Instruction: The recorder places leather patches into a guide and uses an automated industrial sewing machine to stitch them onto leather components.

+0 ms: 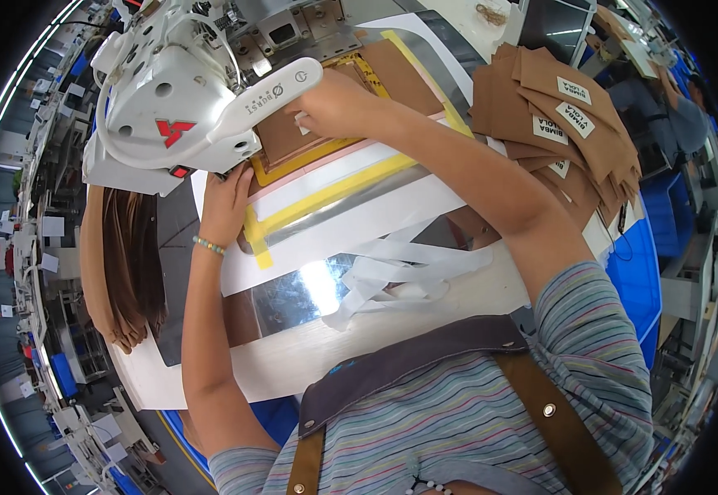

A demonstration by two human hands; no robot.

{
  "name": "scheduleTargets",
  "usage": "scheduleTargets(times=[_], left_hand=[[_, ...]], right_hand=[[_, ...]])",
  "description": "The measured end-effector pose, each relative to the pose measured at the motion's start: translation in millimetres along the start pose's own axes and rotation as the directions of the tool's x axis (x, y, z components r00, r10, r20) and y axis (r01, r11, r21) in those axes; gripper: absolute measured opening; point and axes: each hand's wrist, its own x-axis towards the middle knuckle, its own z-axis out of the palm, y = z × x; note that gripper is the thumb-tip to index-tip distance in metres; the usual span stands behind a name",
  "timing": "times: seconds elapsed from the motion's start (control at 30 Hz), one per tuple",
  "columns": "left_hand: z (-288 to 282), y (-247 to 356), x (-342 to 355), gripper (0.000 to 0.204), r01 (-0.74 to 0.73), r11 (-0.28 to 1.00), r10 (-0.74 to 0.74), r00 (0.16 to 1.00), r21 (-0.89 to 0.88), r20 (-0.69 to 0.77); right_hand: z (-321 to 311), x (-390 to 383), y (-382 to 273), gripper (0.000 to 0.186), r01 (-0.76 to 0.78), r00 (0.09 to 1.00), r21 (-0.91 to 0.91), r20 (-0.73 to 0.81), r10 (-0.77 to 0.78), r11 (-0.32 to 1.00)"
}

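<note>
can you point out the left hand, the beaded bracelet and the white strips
left hand [227,203]: head view, back of the hand
beaded bracelet [209,245]: head view, middle beads
white strips [382,270]: head view, middle of the heap

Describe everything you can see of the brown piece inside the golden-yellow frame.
The brown piece looks thin, smooth and straight-edged, perhaps leather or fabric. It lies flat within the golden-yellow frame, beside the white machine. The right hand is over it, with a small white patch at the fingertips, too small to identify. Much of the piece is hidden.
</note>
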Motion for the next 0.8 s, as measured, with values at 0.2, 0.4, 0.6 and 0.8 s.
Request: scheduleTargets(times=[0.2,0.4,0.6,0.8], left_hand=[[23,-68,15,0.035,-0.156,0.984,0.157,0.988,0.082,0.005],[9,-14,63,0.044,-0.268,0.941,0.224,0.951,0.207,0.213],[4,-18,55,0.040,-0.252,0.962,0.239,0.964,0.108,0.113],[10,-27,60,0.041,-0.309,0.930,0.296,0.951,0.199,0.093]], right_hand=[[36,-14,-19,0.036,0.247,0.967,0.123,-0.086,-0.238,0.961],[36,-30,-11,0.043,0.275,0.960,0.044,-0.075,-0.271,0.960],[35,-26,-18,0.042,0.280,0.960,0.085,-0.046,-0.277,0.956],[43,-24,-13,0.040,0.227,0.972,0.157,-0.095,-0.214,0.961]])
